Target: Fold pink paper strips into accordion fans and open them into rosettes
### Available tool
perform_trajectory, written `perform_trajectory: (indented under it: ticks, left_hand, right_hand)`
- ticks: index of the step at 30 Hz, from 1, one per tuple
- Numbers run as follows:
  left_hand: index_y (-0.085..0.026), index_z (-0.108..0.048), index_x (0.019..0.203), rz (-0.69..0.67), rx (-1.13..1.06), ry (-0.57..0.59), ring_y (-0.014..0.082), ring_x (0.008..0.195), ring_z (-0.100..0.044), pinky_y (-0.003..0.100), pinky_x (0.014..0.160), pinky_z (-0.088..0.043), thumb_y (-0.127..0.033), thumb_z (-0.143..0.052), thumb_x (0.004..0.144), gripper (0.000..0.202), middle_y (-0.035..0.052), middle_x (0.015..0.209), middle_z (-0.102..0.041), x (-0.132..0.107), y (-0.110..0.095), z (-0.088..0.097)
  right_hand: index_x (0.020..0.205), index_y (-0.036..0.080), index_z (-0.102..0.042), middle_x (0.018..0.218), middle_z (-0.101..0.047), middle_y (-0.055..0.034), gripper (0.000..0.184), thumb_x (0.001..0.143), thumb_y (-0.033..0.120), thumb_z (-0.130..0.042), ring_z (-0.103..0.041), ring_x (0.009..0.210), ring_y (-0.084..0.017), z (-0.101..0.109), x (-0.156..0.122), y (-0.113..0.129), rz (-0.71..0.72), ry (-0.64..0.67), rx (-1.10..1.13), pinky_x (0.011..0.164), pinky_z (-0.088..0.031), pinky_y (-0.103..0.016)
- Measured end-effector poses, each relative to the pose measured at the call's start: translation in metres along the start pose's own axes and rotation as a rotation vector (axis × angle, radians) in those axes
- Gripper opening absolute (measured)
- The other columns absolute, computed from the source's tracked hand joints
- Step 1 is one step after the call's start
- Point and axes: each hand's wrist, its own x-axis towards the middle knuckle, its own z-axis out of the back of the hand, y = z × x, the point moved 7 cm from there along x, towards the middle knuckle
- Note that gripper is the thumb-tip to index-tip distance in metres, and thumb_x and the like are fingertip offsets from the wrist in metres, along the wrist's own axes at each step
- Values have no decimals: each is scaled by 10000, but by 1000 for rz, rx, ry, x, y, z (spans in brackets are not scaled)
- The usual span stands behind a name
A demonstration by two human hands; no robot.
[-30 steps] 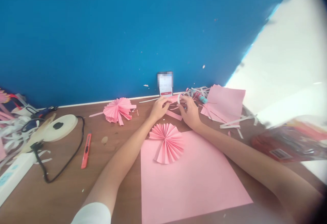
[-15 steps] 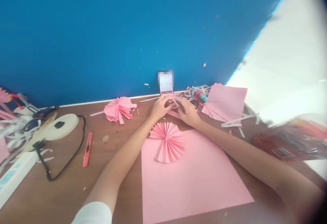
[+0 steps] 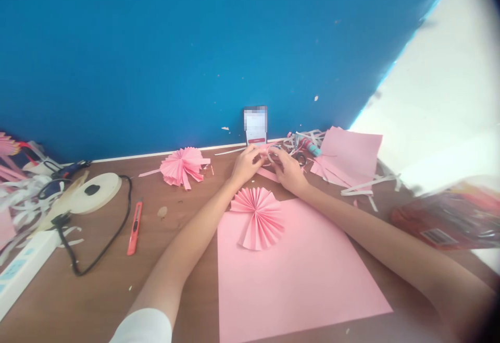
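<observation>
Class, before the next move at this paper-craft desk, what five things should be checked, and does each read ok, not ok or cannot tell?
1. Left hand and right hand together at the small pink paper: ok.
2. Grip on that paper: cannot tell; fingers partly hide it.
3. Large pink sheet bare: not ok; a pleated fan overlaps its far edge.
4. Cutter away from both hands: ok.
5. Phone standing up: ok.

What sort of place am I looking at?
Likely a papercraft worktable against a blue wall: it holds a pleated pink paper fan, a pink paper sheet and a red utility knife.
</observation>
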Motion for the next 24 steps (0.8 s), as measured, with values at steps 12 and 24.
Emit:
perform_trajectory:
  ticks: [12, 24]
  left_hand:
    - [-189, -568, 817, 43, -8, 15, 125, 758, -528, 247, 709, -420, -193, -521, 841, 52, 18, 878, -537, 1, -2, 1]
    - [-181, -515, 771, 55, -38, -22, 124, 755, -504, 249, 701, -404, -136, -502, 808, 60, 13, 836, -528, 1, 0, 4]
  right_hand:
    - [1144, 229, -542, 1112, -605, -92, 271, 919, 196, -394, -567, 1059, -227, 2, 0, 12, 6, 11, -170, 841, -471, -340]
    - [1059, 207, -560, 783, -700, -48, 266, 926, 388, -418, -624, 663, -213, 8, -2, -5, -244, 2, -537, 590, -350, -280]
